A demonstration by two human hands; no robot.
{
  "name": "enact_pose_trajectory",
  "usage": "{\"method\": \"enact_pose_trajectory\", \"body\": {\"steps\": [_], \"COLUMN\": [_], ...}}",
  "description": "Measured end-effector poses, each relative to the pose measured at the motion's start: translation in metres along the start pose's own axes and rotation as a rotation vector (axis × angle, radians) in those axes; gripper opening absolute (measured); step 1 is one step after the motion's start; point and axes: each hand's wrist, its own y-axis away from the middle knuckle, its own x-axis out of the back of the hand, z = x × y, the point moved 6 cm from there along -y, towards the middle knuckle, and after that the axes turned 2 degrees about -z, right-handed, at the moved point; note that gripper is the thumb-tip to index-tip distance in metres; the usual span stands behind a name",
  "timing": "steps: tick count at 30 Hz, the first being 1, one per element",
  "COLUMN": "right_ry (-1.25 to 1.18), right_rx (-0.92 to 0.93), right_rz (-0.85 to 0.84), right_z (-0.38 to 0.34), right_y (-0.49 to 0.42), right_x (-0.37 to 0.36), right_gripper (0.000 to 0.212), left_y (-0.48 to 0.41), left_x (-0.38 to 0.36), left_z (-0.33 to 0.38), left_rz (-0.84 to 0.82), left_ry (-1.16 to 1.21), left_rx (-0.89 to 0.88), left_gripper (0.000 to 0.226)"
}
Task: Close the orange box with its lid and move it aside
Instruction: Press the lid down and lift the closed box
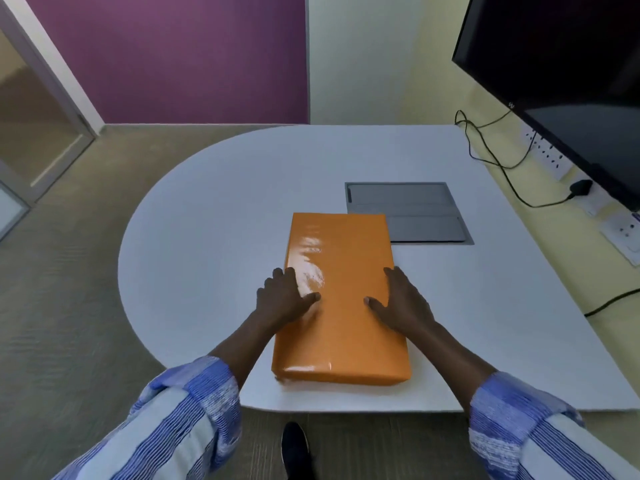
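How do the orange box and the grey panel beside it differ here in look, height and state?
The orange box is glossy and catches glare; the grey panel is matte. The box stands raised on the white table, while the panel sits flush in a cut-out. The left hand and right hand grip the box's long sides; the panel is untouched, its near left corner hidden behind the box. Both are rectangular.
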Motion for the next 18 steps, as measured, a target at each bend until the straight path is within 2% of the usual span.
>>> {"method": "enact_pose_trajectory", "body": {"steps": [4, 8, 14, 18], "right_ry": [0.082, 0.111, 0.069, 0.063], "right_rx": [0.026, 0.033, 0.003, -0.008], "right_rz": [-0.001, 0.012, 0.103, 0.072], "right_z": [-0.012, -0.022, -0.013, -0.012], "right_y": [-0.044, -0.079, -0.088, -0.093], "right_x": [-0.003, -0.006, -0.024, -0.024], "right_gripper": [0.092, 0.091, 0.099, 0.100], "left_y": [-0.046, -0.082, -0.096, -0.099], "left_x": [0.003, -0.007, -0.028, -0.033], "left_z": [0.012, 0.011, -0.001, -0.001], "left_rz": [0.033, 0.009, 0.100, 0.087], "left_ry": [-0.059, -0.091, -0.074, -0.067], "left_rx": [-0.148, -0.180, -0.261, -0.268], "left_gripper": [0.094, 0.093, 0.099, 0.099]}}
